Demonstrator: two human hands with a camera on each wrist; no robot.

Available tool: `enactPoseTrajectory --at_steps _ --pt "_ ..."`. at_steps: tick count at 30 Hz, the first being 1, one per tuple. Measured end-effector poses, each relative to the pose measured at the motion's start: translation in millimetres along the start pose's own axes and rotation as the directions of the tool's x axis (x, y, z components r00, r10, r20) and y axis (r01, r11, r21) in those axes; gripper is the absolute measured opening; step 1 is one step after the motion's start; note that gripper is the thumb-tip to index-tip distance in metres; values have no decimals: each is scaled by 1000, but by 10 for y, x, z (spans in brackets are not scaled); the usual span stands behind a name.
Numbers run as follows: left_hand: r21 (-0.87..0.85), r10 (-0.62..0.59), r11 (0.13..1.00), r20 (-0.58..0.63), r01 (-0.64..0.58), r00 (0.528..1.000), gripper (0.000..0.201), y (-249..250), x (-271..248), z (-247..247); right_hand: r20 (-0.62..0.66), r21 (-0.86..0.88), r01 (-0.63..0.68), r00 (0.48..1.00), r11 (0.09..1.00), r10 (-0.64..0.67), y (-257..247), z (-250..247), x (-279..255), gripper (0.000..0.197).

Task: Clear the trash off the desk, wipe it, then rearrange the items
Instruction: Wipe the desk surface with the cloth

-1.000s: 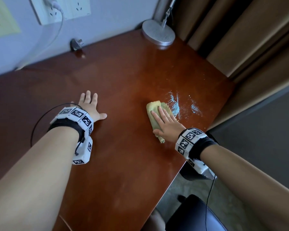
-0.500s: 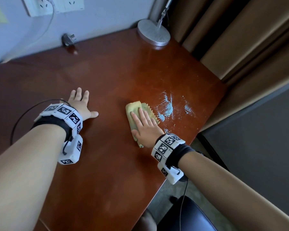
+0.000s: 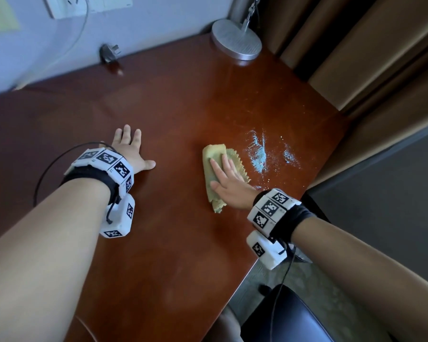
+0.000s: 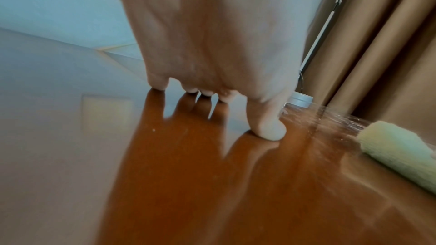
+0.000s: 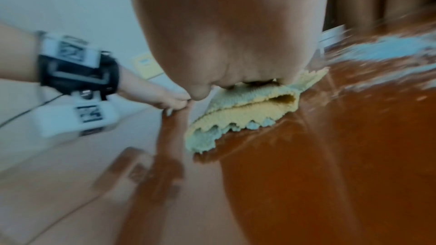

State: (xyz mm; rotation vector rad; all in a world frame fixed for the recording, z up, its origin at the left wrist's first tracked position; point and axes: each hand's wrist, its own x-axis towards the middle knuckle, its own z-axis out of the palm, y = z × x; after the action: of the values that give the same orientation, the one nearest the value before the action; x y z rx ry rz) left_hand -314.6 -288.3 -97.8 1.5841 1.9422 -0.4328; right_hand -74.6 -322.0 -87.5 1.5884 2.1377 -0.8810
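Head view is showing the wiping step under way. The right hand is lying flat, fingers straight, pressing a folded yellow-green cloth onto the tabletop. The left hand is resting open and released on bare wood well to the left of the cloth, gripping nothing and bracing the body. Pale blue powder is lying just beside the cloth's zigzag edge, on its right, with a smaller patch nearer the tabletop's right edge. A lamp base is standing at the far corner; a loose plug is lying against the wall.

Right wrist view is confirming the cloth doubled over, its lower layer already looking tinted blue at the fringe.

Risks, as judged:
- Powder is sitting close to the right edge. A stroke towards that edge is likely to push it onto the floor rather than gather it.
- A flat palm is giving little hold on the cloth; the fold may be slipping open or bunching under pressure, leaving streaks.
- A dry cloth may be smearing fine powder across the glossy wood instead of lifting it.
- Whether the cloth is damp cannot be told.
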Motion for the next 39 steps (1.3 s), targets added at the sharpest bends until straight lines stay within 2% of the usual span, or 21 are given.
enactPoseTrajectory --at_steps 3,7,13,16,17,19,23,26,27,30,34,39 --pt "-7 6 1000 -4 -6 1000 88 -13 5 9 32 -105 61 998 993 -58 -236 216 -97 61" --pt "2 8 1000 -11 -8 1000 87 -16 7 18 -31 -281 33 999 959 -44 -232 464 -208 62" --pt "3 4 1000 -12 -4 1000 87 -20 21 23 -18 -416 7 1000 909 -15 225 351 -263 60" --pt "9 3 1000 -15 -3 1000 87 -10 20 24 -22 -481 -11 1000 877 1 513 207 -274 51" --pt "11 3 1000 -18 -3 1000 87 -11 18 25 -21 -500 -19 1000 866 11 583 155 -273 55" --pt "12 4 1000 -21 -3 1000 87 -15 15 27 -24 -508 -37 999 860 29 680 70 -254 67" --pt "5 4 1000 -19 -4 1000 87 -13 15 24 -24 -375 -15 1000 927 7 733 21 -242 60" --pt "-6 8 1000 -21 -8 1000 87 -11 10 19 -29 -225 49 998 973 -57 600 63 -287 64" --pt "-11 9 1000 -21 -9 1000 87 -16 9 19 -17 -221 91 995 971 -97 521 90 -294 65" --pt "-6 8 1000 -18 -8 1000 88 -18 10 26 19 -354 211 976 911 -218 238 136 -248 63" --pt "15 6 1000 -24 -5 1000 90 -36 35 30 73 -330 317 948 889 -311 -150 126 -14 59" --pt "6 6 1000 -26 -6 1000 91 -57 54 31 68 -424 259 965 868 -255 -316 121 236 61"
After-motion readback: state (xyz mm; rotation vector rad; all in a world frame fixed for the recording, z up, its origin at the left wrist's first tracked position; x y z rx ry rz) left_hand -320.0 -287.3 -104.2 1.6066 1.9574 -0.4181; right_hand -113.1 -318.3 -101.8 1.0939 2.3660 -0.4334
